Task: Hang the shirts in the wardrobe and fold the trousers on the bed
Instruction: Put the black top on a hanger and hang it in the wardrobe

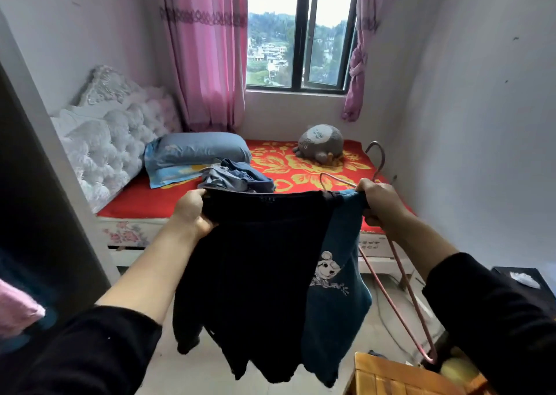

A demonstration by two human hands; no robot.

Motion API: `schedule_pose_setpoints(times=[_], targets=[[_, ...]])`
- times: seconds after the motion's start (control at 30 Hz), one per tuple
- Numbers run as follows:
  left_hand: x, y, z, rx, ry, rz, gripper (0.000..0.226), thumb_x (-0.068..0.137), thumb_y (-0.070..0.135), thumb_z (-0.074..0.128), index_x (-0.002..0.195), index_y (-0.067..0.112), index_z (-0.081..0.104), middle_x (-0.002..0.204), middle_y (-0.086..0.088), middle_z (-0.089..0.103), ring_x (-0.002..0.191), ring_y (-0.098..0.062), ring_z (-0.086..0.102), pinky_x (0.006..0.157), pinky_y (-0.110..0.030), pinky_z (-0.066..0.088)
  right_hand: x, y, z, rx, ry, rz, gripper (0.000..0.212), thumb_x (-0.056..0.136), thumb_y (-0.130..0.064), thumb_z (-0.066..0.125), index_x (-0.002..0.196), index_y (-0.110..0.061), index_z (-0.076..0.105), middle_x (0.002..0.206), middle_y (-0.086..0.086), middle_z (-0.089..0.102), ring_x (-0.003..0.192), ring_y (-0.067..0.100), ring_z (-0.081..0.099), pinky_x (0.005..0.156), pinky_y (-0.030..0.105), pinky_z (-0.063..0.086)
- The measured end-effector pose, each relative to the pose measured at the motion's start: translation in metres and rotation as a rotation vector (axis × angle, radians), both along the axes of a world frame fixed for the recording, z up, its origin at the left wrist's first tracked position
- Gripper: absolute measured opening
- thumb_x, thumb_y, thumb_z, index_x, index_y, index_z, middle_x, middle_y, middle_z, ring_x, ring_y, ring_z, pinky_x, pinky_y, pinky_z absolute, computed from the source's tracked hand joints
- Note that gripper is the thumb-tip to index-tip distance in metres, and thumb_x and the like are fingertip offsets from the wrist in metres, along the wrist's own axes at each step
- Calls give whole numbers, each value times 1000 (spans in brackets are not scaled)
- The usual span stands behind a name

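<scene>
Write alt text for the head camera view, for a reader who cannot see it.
A left hand and a right hand hold up a black knitted top by its upper edge; the right hand also holds a teal cartoon-print shirt and a pink wire hanger. Behind, a bed with a red floral sheet carries a heap of blue clothes.

Small pale letters sit on the top edge of the black garment [255, 259], mid-frame; only a final "EE" reads. A scrawl under the teal shirt's [337, 304] cartoon mouse and dark marks on the bed frame [379, 251], right of centre, are illegible.
</scene>
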State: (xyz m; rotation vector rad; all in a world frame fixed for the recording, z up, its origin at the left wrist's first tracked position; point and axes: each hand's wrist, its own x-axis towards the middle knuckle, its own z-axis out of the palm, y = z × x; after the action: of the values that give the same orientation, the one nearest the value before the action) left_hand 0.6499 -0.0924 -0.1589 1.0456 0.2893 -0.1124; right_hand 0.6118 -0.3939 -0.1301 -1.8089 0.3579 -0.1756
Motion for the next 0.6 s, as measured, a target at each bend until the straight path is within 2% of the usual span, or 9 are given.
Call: schedule_pose_setpoints(times=[0.07, 0.1, 0.17, 0.23, 0.3, 0.33, 0.4, 0.47, 0.6], targets=[[2, -7, 9, 79, -4, -84, 37, 96, 17, 35, 86, 8, 69, 76, -10, 73, 70, -24, 71, 69, -36, 57, 3, 5, -8, -79, 35, 28, 24, 92, -19, 45, 69, -13, 45, 61, 3, 37, 48, 15, 35, 40, 21, 26], [3, -12, 12, 119, 5, -111, 36, 96, 20, 38, 84, 9, 70, 76, -10, 73, 68, -24, 70, 73, -37, 55, 5, 8, -12, -119, 50, 57, 25, 93, -20, 45, 69, -13, 45, 61, 3, 37, 48, 14, 35, 41, 21, 25], [3, -23, 20, 185, 21, -140, 33, 95, 26, 45, 81, 11, 70, 73, -8, 71, 61, -22, 69, 75, -35, 53, 7, 15, -19, -150, 48, 143, 27, 96, -22, 45, 70, -14, 45, 59, 2, 35, 45, 12, 31, 39, 20, 23], [5, -34, 26, 216, 6, -145, 30, 96, 33, 48, 89, 11, 67, 71, -5, 71, 64, -20, 67, 72, -33, 52, 9, 20, -19, -126, -19, 190, 25, 99, -23, 44, 78, -12, 53, 57, 0, 35, 43, 11, 31, 35, 18, 23], [6, -44, 29, 258, 8, -152, 30, 98, 35, 46, 93, 10, 62, 66, -4, 68, 65, -18, 64, 71, -31, 51, 10, 24, -12, -34, -124, 182, 21, 101, -22, 41, 91, -11, 55, 56, -1, 35, 43, 10, 32, 34, 19, 26], [5, -49, 30, 280, 17, -162, 31, 99, 35, 45, 90, 10, 61, 63, -4, 66, 60, -17, 63, 68, -30, 50, 10, 26, -7, 26, -170, 168, 22, 102, -21, 40, 91, -10, 55, 54, -2, 35, 42, 10, 32, 35, 20, 26], [1, -58, 29, 331, 36, -187, 30, 100, 33, 43, 85, 12, 58, 63, -4, 61, 56, -17, 60, 62, -27, 49, 11, 28, 4, 171, -240, 148, 28, 101, -20, 39, 85, -11, 60, 49, -4, 34, 39, 9, 30, 37, 21, 23], [-5, -64, 27, 390, 44, -205, 27, 101, 30, 43, 87, 11, 58, 69, -5, 58, 64, -17, 58, 62, -28, 48, 10, 32, 16, 358, -317, 144, 30, 100, -20, 41, 80, -11, 61, 43, -7, 31, 35, 8, 26, 37, 19, 20], [-13, -65, 25, 421, 67, -208, 29, 102, 27, 41, 88, 9, 58, 74, -5, 59, 69, -18, 58, 63, -28, 47, 9, 47, 29, 641, -471, 56, 37, 97, -23, 45, 61, -14, 49, 39, -6, 28, 33, 9, 21, 38, 17, 18]])
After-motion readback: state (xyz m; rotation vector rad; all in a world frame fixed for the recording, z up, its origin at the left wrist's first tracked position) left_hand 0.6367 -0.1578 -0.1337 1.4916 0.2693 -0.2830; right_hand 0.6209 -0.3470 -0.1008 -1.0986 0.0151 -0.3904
